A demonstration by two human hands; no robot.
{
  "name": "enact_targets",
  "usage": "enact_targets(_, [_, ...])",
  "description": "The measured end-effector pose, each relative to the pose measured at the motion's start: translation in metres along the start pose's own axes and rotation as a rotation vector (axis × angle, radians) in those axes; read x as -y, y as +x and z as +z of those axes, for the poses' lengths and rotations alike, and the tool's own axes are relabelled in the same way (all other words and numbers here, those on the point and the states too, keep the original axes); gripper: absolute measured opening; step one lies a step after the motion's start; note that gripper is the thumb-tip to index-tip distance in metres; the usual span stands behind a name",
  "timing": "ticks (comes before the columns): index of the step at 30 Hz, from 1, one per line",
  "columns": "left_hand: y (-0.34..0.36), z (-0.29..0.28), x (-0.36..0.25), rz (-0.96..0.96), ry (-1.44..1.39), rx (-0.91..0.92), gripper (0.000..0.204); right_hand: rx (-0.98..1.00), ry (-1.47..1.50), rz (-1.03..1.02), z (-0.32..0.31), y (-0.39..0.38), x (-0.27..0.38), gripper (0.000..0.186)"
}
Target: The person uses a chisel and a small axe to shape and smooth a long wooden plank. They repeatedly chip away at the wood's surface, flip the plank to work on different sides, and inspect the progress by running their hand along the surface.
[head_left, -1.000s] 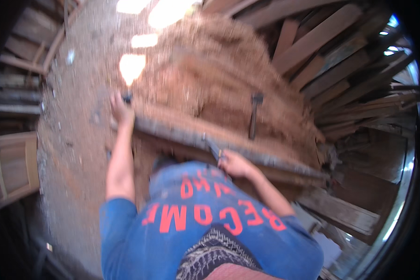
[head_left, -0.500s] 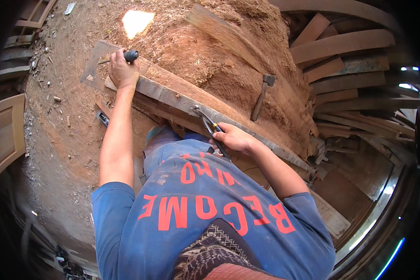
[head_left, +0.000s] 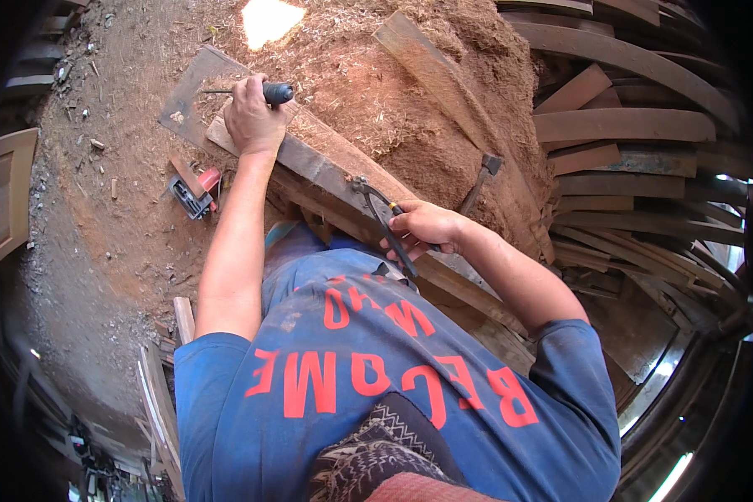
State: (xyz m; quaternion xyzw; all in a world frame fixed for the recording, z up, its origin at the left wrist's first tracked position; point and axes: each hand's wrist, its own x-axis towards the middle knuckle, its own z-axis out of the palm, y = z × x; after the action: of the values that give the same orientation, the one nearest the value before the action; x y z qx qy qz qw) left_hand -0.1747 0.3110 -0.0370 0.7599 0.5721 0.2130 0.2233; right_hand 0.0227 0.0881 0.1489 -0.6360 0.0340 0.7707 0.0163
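Note:
My left hand (head_left: 253, 121) is closed around a screwdriver with a black handle (head_left: 278, 93); its thin shaft (head_left: 217, 91) sticks out to the left over the far end of a long wooden beam (head_left: 318, 170). In my right hand (head_left: 422, 226) is a pair of dark pincers (head_left: 376, 205) with a yellow band. The pincers' head rests at the beam's upper edge, and their handles are spread apart, one partly hidden by my fingers. Whether the jaws grip anything is too small to tell.
A hammer (head_left: 481, 180) lies on the sawdust heap (head_left: 502, 109) beyond the beam. Left of the beam sits a red-and-grey tool (head_left: 194, 194) on the ground. Curved wooden pieces (head_left: 627, 125) are stacked at the right. A panelled wooden door (head_left: 7, 197) stands at the far left.
The view has shifted, so the beam and both hands sit further right. The pincers' handles are wider apart than before. The screwdriver stays in my left hand.

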Motion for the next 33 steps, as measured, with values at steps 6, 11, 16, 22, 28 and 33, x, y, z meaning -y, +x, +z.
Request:
enact_targets(6, [0.000, -0.005, -0.002, -0.001, -0.021, 0.002, 0.058, -0.025, -0.155, 0.065, 0.001, -0.005, 0.030, 0.027])
enact_targets(11, [0.001, -0.006, -0.003, -0.005, -0.012, 0.001, 0.058, -0.058, -0.144, 0.115, 0.010, -0.010, 0.030, 0.028])
enact_targets(16, [0.002, -0.003, 0.000, 0.000, 0.001, 0.008, 0.057, -0.135, -0.219, 0.065, 0.017, -0.010, 0.025, 0.028])
enact_targets(22, [0.003, -0.005, -0.006, -0.050, 0.061, 0.060, 0.057, -0.280, -0.483, -0.110, 0.034, -0.007, 0.004, 0.039])
enact_targets(28, [0.006, -0.003, -0.010, -0.102, 0.141, 0.103, 0.052, -0.514, -0.535, -0.441, 0.029, 0.049, -0.081, 0.037])
enact_targets(33, [0.006, -0.005, -0.010, -0.096, 0.085, 0.124, 0.051, -0.672, -0.435, -0.614, 0.040, 0.095, -0.126, 0.037])
